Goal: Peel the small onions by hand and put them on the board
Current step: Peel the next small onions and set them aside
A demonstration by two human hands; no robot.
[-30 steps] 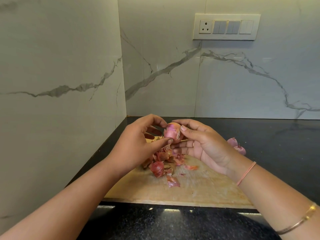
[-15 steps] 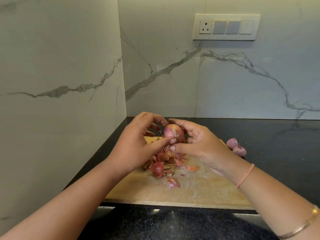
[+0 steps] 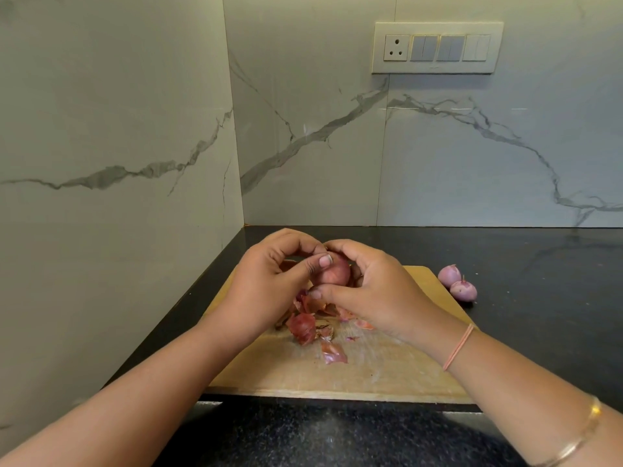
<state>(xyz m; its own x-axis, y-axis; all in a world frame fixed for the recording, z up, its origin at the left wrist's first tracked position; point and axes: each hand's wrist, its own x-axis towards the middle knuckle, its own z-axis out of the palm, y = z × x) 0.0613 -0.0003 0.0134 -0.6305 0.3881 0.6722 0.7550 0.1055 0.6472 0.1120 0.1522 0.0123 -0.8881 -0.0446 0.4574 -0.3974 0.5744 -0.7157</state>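
Observation:
A small reddish onion (image 3: 335,274) is held between both hands above the far part of the wooden board (image 3: 381,372). My left hand (image 3: 269,281) pinches its top, thumb pressed on the skin. My right hand (image 3: 374,291) curls round it from the right and below. Loose pink-red onion skins (image 3: 306,326) lie in a heap on the board under the hands, with one more piece (image 3: 332,353) nearer me. Two peeled purple onions (image 3: 456,281) rest on the black counter just off the board's far right corner.
The black counter (image 3: 539,298) runs to the right and in front of the board. Marble walls close the corner at left and behind. A switch panel (image 3: 436,48) is mounted on the back wall.
Both hands have closed more tightly round the onion and turned it. My left thumb has shifted up onto its top; my right hand now wraps over it.

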